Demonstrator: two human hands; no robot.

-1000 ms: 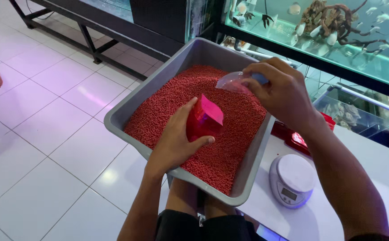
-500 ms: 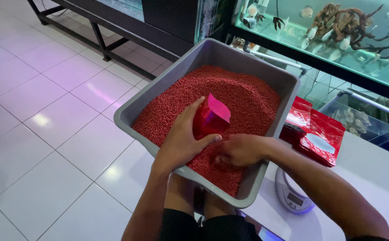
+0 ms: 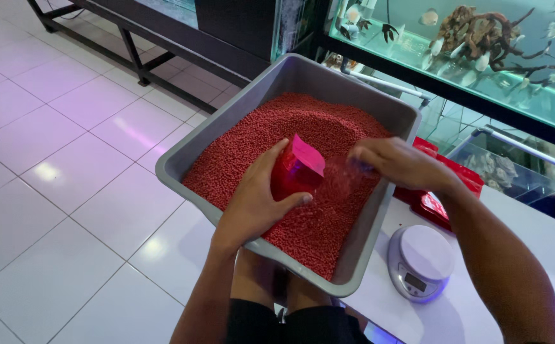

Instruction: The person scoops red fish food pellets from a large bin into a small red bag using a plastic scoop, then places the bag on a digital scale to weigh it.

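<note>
Fingers of the left hand (image 3: 255, 204) are wrapped round a small red pouch (image 3: 298, 171), which is held upright with its open pink mouth uppermost, its base set on the bed of red pellets (image 3: 258, 146). The right hand (image 3: 399, 164) is poised just beside that mouth, fingers curled downward; a blurred stream of pellets is seen falling from it, and whether a scoop is gripped underneath cannot be told. All of this is carried out inside a grey plastic tub (image 3: 366, 245), which appears to be propped on the person's lap and against the white counter (image 3: 545, 255).

Risks are easily read here. The pouch mouth is narrow, so pellets could be scattered past it, though the tub would catch them. The pouch could be tipped if the thumb's hold slackens. More seriously, the tub could be rocked off its perch and pellets spilled on the tiled floor (image 3: 54, 191). A small digital scale (image 3: 420, 261) and red packets (image 3: 443, 191) are left near the tub's edge, where a knock is possible.
</note>
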